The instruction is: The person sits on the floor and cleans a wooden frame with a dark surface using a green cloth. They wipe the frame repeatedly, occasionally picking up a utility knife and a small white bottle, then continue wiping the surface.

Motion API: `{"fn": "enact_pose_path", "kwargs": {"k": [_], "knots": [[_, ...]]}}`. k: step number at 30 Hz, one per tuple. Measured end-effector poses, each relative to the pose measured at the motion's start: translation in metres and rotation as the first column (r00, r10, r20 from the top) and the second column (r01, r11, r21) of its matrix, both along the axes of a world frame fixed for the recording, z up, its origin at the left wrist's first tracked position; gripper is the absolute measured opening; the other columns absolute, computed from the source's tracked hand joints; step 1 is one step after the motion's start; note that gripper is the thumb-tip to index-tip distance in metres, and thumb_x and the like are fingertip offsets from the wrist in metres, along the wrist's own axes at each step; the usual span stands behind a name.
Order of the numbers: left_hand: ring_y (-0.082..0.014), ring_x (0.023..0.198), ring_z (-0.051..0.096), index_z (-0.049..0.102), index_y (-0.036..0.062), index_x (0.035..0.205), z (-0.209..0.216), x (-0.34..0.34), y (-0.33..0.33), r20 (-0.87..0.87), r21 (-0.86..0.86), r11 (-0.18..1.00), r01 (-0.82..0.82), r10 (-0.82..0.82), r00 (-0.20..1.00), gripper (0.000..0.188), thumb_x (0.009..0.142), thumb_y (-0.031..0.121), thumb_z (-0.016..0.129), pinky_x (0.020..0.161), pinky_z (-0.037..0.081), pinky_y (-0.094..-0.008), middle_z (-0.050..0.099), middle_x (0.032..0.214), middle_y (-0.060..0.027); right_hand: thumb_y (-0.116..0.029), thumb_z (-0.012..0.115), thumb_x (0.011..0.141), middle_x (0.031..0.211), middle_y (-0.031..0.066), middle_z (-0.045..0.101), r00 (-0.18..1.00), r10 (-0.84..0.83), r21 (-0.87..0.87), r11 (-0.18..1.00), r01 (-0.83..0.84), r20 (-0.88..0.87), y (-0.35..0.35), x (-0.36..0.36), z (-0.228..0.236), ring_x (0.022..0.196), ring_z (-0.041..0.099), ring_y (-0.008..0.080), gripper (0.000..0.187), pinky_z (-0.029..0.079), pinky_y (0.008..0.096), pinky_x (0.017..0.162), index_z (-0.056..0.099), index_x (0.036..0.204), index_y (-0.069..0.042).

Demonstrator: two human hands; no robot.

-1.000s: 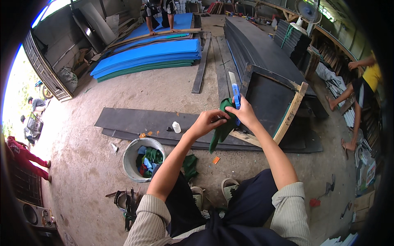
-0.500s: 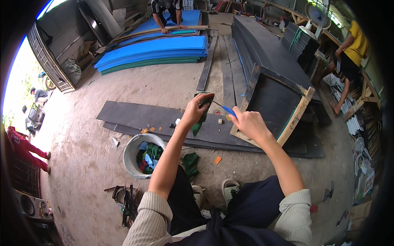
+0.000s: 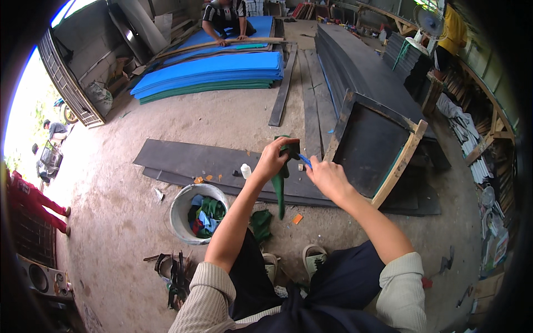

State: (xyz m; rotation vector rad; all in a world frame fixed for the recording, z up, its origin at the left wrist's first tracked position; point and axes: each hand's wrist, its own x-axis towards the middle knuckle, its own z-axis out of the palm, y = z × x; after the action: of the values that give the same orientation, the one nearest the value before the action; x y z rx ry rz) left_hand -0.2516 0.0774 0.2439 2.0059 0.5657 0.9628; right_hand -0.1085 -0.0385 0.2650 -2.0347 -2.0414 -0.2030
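Note:
My left hand [image 3: 273, 159] is closed around a dark green strip of cloth [image 3: 278, 191], which hangs down below the fingers. A dark, flat-edged piece shows at the fingertips, but I cannot make out whether it is part of the cloth. In my right hand [image 3: 328, 178] is a slim blue-handled tool [image 3: 305, 159], its front end against the dark piece. The tool's tip is hidden there. Both hands are held above long dark grey sheets [image 3: 211, 161] on the floor, near a small white bottle [image 3: 246, 171].
A white bucket [image 3: 180, 221] of coloured scraps stands left of my legs, with green cloth [image 3: 261, 225] beside it. A wooden-edged frame [image 3: 401, 161] leans at right. Stacked blue sheets [image 3: 211, 71] lie farther off, where a person [image 3: 223, 22] kneels. Another person [image 3: 452, 33] is at far right.
Both hands have come closer together and lower, and the tool's thin shaft no longer shows. More of the green cloth hangs down. The person in yellow at right has moved back.

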Motion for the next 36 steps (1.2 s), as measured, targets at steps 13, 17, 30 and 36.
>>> {"fn": "enact_pose_path", "kwargs": {"k": [13, 17, 30, 36], "knots": [[-0.0136, 0.068, 0.062, 0.061, 0.0017, 0.108, -0.041, 0.023, -0.001, 0.167, -0.529, 0.847, -0.057, 0.17, 0.971, 0.047, 0.069, -0.011, 0.038, 0.061, 0.049, -0.0236, 0.064, 0.081, -0.0061, -0.019, 0.053, 0.083, 0.07, 0.0224, 0.062, 0.979, -0.085, -0.188, 0.981, 0.049, -0.183, 0.011, -0.008, -0.052, 0.072, 0.062, 0.0396, 0.023, 0.05, 0.0485, 0.064, 0.055, 0.082, 0.004], [-0.0123, 0.061, 0.06, 0.06, 0.0044, 0.111, -0.043, 0.014, 0.013, 0.254, -0.783, 0.622, 0.015, 0.298, 0.92, 0.045, 0.074, -0.011, 0.04, 0.057, 0.051, -0.0249, 0.063, 0.076, -0.0039, -0.022, 0.05, 0.083, 0.071, 0.0222, 0.062, 0.99, -0.039, -0.206, 0.978, 0.01, -0.135, -0.007, -0.011, -0.067, 0.072, 0.063, 0.0382, 0.026, 0.05, 0.0467, 0.062, 0.056, 0.08, 0.004], [-0.0132, 0.068, 0.06, 0.062, 0.0, 0.101, -0.061, 0.037, -0.021, 0.069, -0.757, 0.628, -0.182, 0.354, 0.933, 0.037, 0.075, -0.014, 0.04, 0.058, 0.048, -0.0245, 0.063, 0.081, -0.0077, -0.026, 0.058, 0.079, 0.072, 0.0087, 0.065, 0.977, -0.144, -0.277, 0.943, 0.183, 0.155, 0.012, 0.023, -0.145, 0.072, 0.066, 0.0253, 0.02, 0.05, 0.0371, 0.062, 0.062, 0.079, -0.006], [-0.0095, 0.064, 0.054, 0.066, 0.0018, 0.088, -0.081, 0.002, 0.008, 0.06, -0.68, 0.568, -0.464, 0.674, 0.736, 0.029, 0.075, -0.012, 0.044, 0.054, 0.041, -0.0208, 0.061, 0.074, -0.0039, -0.021, 0.054, 0.082, 0.083, 0.0109, 0.067, 0.987, -0.035, -0.477, 0.872, 0.106, 0.156, 0.0, -0.002, -0.123, 0.079, 0.066, 0.0256, 0.019, 0.052, 0.0377, 0.063, 0.066, 0.081, -0.007]]}}
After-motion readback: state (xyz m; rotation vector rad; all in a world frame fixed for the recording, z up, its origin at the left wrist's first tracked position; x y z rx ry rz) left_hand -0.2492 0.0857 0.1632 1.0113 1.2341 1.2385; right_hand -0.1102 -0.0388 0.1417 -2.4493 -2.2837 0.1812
